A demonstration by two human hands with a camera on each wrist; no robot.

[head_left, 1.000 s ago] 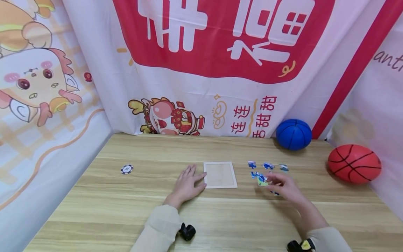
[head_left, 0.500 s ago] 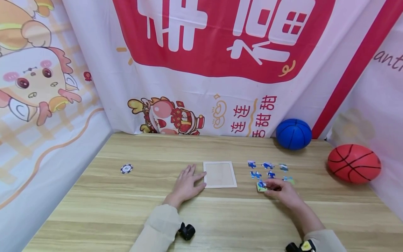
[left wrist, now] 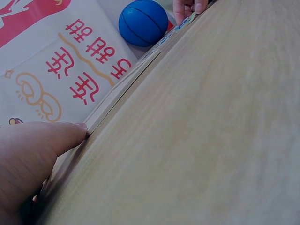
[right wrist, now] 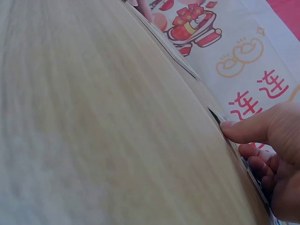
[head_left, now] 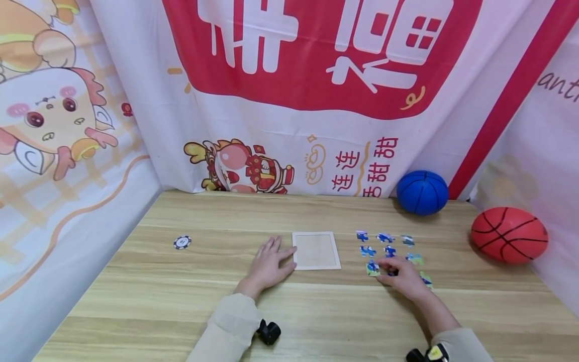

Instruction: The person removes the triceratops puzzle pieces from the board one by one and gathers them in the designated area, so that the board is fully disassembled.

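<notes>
My left hand (head_left: 268,266) lies flat on the table with its fingers spread. Its thumb and index finger touch the left edge of a square wooden puzzle frame (head_left: 335,251), whose thin side (left wrist: 123,90) shows past the thumb in the left wrist view. My right hand (head_left: 404,275) pinches a blue and green jigsaw piece (head_left: 372,269) at its right edge, low at the tabletop. Above it lie other jigsaw pieces (head_left: 368,251) in loose rows, one of them partly hidden under my right hand. In the right wrist view the thumb (right wrist: 243,131) presses against the piece's edge.
A blue and white poker chip (head_left: 182,243) lies on the left of the wooden table (head_left: 289,322). At the back right stand a blue ball (head_left: 422,193) and a red ball (head_left: 509,235). A printed cloth (head_left: 253,120) hangs behind the table.
My right hand has moved down and slightly left with the jigsaw piece, setting it low at the lower left of the other pieces, and more pieces now show. The left hand has stayed still.
</notes>
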